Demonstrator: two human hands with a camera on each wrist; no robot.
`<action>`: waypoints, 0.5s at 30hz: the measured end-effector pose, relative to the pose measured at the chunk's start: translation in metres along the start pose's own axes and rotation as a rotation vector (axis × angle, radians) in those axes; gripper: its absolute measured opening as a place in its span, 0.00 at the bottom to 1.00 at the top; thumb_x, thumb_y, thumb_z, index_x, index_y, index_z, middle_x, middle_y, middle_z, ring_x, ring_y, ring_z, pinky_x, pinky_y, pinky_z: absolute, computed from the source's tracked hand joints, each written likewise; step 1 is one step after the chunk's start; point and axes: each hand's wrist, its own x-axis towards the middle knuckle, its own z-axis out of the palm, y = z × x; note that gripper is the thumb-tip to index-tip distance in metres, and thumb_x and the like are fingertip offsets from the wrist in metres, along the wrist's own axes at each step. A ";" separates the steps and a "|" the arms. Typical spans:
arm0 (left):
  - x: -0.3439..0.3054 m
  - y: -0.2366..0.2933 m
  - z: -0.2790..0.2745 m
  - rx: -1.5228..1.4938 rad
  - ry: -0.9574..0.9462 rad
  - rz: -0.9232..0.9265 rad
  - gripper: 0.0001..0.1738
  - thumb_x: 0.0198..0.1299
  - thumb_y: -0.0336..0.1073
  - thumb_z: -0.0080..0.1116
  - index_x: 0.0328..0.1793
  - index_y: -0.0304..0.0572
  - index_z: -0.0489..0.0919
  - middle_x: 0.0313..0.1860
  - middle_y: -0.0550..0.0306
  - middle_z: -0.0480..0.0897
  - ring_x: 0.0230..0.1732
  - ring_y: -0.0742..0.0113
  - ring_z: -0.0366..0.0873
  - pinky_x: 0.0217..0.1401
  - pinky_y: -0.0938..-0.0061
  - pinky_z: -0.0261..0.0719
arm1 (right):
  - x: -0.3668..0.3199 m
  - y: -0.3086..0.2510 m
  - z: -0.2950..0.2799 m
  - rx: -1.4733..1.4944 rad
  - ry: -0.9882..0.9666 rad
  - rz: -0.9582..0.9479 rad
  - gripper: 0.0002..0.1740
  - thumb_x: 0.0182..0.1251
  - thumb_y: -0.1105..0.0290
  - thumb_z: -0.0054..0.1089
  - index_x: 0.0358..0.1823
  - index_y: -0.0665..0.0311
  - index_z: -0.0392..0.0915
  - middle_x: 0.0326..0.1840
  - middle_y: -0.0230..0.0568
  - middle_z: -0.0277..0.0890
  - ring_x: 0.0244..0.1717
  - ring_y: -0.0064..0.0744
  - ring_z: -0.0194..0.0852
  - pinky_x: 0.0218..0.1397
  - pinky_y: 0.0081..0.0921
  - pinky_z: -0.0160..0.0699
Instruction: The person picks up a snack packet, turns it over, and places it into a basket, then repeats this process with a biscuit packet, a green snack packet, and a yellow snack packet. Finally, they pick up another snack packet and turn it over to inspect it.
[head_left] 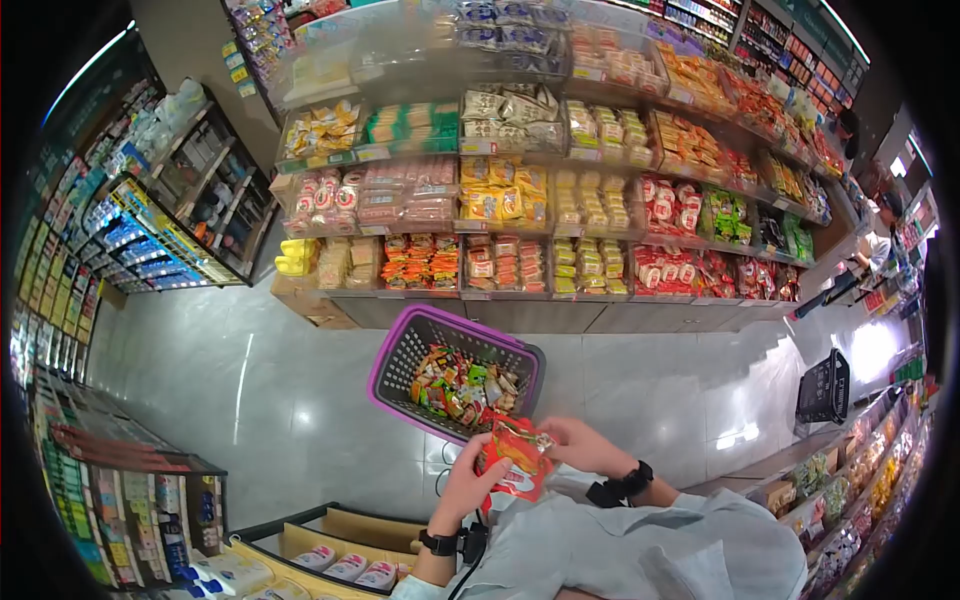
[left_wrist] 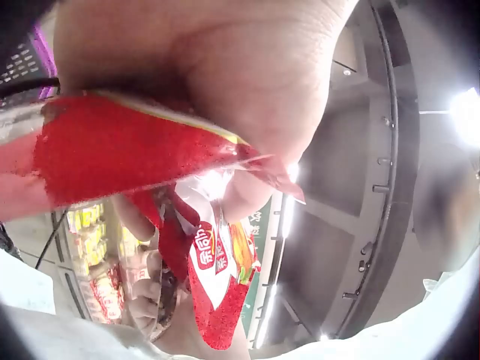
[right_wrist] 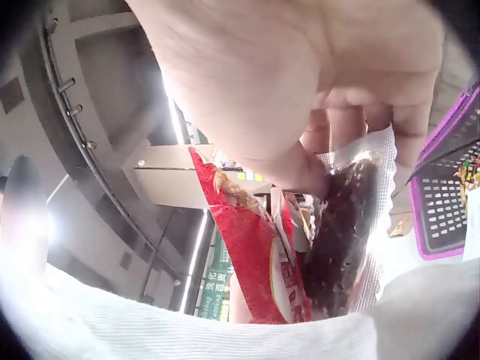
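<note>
In the head view, the left hand (head_left: pixel 468 484) grips a red snack bag (head_left: pixel 522 474) by its left side, thumb over the front. At the bag's upper right is the right hand (head_left: pixel 590 448), fingers bent. The right wrist view shows this right hand (right_wrist: pixel 300 82) pinching a small clear packet (right_wrist: pixel 346 225) with dark contents and a serrated edge, beside the red bag (right_wrist: pixel 244 251). Up close in the left wrist view, the red bag (left_wrist: pixel 127 150) lies under the left palm (left_wrist: pixel 232 75); its upper edge looks parted.
Just beyond the hands, a purple-rimmed basket (head_left: pixel 375 380) stands on the floor (head_left: pixel 250 390), holding many small packets. Tiered snack shelves (head_left: pixel 500 195) rise behind it. A dark basket (head_left: pixel 823 388) is at the right, and a low display (head_left: pixel 330 550) stands at the lower left.
</note>
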 end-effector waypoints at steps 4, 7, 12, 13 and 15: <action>0.000 -0.002 -0.004 -0.088 -0.114 -0.037 0.23 0.68 0.33 0.65 0.65 0.36 0.73 0.52 0.59 0.83 0.52 0.75 0.78 0.57 0.76 0.78 | -0.018 0.017 0.014 0.170 0.130 0.051 0.08 0.74 0.77 0.58 0.52 0.65 0.75 0.44 0.27 0.80 0.46 0.14 0.76 0.50 0.19 0.76; 0.013 -0.006 -0.003 -0.130 -0.190 -0.138 0.21 0.68 0.32 0.64 0.65 0.36 0.73 0.52 0.60 0.83 0.52 0.77 0.78 0.55 0.76 0.78 | -0.042 0.016 0.012 0.136 0.267 0.098 0.08 0.75 0.76 0.58 0.52 0.65 0.75 0.41 0.26 0.80 0.43 0.12 0.75 0.46 0.17 0.75; 0.024 0.011 0.021 -0.165 -0.279 -0.139 0.20 0.70 0.32 0.63 0.64 0.37 0.74 0.50 0.62 0.83 0.49 0.78 0.79 0.53 0.80 0.78 | -0.072 0.020 0.004 0.176 0.444 0.088 0.10 0.74 0.75 0.59 0.54 0.65 0.75 0.40 0.26 0.80 0.41 0.12 0.74 0.44 0.17 0.73; 0.025 0.013 0.028 -0.161 -0.285 -0.165 0.20 0.70 0.32 0.63 0.64 0.37 0.74 0.50 0.62 0.83 0.49 0.79 0.79 0.53 0.80 0.78 | -0.077 0.027 -0.001 0.220 0.454 0.089 0.11 0.74 0.76 0.59 0.55 0.65 0.75 0.40 0.26 0.81 0.41 0.12 0.74 0.44 0.17 0.73; 0.028 0.016 0.044 -0.147 -0.294 -0.204 0.20 0.70 0.32 0.63 0.64 0.37 0.74 0.50 0.62 0.83 0.48 0.79 0.79 0.52 0.80 0.78 | -0.085 0.034 -0.013 0.282 0.460 0.079 0.12 0.74 0.76 0.59 0.56 0.65 0.75 0.42 0.27 0.81 0.42 0.13 0.75 0.45 0.17 0.74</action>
